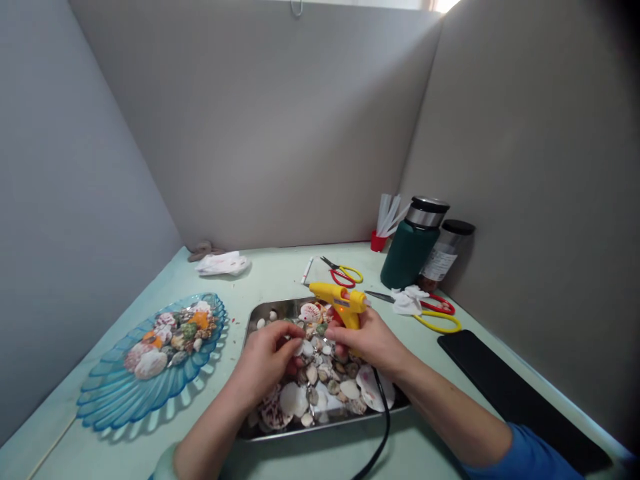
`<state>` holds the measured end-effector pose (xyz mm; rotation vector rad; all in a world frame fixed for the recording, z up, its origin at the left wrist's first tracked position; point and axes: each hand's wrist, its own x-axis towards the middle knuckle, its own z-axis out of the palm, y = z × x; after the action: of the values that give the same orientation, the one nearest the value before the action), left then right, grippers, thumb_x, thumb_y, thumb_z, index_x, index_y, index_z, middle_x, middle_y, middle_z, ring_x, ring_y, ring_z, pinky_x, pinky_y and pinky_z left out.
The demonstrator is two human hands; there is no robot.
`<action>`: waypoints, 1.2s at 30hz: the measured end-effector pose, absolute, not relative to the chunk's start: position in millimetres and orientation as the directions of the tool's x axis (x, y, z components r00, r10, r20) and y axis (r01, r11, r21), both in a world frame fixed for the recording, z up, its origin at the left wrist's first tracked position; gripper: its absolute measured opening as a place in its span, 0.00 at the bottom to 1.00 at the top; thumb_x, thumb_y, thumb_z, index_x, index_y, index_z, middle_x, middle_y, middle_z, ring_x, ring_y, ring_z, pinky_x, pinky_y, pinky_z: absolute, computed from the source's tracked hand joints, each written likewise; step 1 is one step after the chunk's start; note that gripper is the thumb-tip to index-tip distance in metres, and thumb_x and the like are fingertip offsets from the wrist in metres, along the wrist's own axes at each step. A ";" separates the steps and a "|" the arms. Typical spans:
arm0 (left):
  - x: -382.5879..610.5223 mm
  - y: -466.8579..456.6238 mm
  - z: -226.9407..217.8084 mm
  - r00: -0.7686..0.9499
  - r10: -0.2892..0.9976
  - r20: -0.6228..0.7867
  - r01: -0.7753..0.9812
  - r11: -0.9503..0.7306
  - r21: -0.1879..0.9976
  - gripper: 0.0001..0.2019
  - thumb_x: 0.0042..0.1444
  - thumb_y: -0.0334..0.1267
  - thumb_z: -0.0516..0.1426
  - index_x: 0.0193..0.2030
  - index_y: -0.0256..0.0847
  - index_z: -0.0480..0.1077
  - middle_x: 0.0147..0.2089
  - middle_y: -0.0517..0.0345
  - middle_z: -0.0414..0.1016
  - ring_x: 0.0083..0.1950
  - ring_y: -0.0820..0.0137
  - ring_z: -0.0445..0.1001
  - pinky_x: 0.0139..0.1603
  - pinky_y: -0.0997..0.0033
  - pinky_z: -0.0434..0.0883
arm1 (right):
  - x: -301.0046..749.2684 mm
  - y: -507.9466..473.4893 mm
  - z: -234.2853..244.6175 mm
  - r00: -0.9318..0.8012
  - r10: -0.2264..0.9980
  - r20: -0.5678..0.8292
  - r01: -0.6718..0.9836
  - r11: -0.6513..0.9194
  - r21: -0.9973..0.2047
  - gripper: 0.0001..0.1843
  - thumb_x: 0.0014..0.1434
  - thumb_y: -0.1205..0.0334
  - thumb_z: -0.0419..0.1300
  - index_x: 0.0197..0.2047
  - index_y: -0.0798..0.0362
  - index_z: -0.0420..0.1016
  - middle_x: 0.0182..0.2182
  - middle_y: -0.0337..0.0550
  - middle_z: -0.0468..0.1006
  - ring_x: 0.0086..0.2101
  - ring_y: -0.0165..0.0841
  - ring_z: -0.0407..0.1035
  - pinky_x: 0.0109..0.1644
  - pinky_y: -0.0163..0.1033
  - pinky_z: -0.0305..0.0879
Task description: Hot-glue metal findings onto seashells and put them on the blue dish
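"Why does the black cord (385, 413) run over the near right part of the tray (310, 430)?"

"It leads toward the glue gun (345, 299); there, I'd say, it is out from under the fingers."

"And each grip?"

"The right hand (373, 340) is wrapped around the gun's handle above the tray, nozzle to the left, likely so the tip is away from the skin. The left hand (260, 360) has its fingertips drawn together over the shells (312, 375); I cannot tell whether they pinch one."

"Why is the tray between the arms?"

"Probably so both hands reach it. The blue plate (115, 407) on the left bears other shells, perhaps to have them sorted."

"What about the far worktop (280, 273)?"

"Scissors (337, 267) lie beyond the tray, a green bottle (411, 253) is to the right, and translucent sticks (387, 217) stand in a red cup (379, 241), seemingly for easy picking."
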<state>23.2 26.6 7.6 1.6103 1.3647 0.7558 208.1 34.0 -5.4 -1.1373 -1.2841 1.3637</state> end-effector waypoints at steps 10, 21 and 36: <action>18.1 33.9 0.2 0.256 0.949 0.184 0.797 -0.315 0.516 0.07 0.53 0.33 0.52 0.32 0.40 0.72 0.32 0.52 0.77 0.34 0.65 0.73 0.35 0.69 0.63 | 210.5 32.2 -5.3 -0.159 0.987 -0.007 -0.020 -0.010 -1.000 0.10 0.47 0.67 0.65 0.32 0.53 0.68 0.23 0.33 0.71 0.16 0.22 0.64 0.18 0.29 0.61; 22.6 23.2 1.6 0.341 0.940 -0.009 0.348 -0.117 0.930 0.06 0.53 0.39 0.54 0.33 0.40 0.70 0.21 0.64 0.68 0.21 0.74 0.66 0.23 0.76 0.63 | 207.6 24.5 2.1 -0.177 0.978 -0.114 -0.037 -0.122 -0.992 0.14 0.45 0.63 0.66 0.35 0.53 0.66 0.24 0.32 0.71 0.15 0.21 0.62 0.18 0.28 0.60; 21.6 13.8 3.5 0.278 0.960 0.023 0.263 -0.099 0.960 0.07 0.52 0.40 0.58 0.31 0.40 0.73 0.20 0.63 0.69 0.21 0.74 0.67 0.23 0.77 0.64 | 205.7 18.3 5.4 -0.261 0.962 -0.082 -0.062 -0.101 -0.993 0.15 0.49 0.60 0.66 0.38 0.53 0.68 0.22 0.31 0.69 0.16 0.21 0.61 0.19 0.27 0.58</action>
<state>21.6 13.8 3.5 1.5746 1.1618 0.8994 205.7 18.3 5.4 -1.0857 -1.2950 1.5043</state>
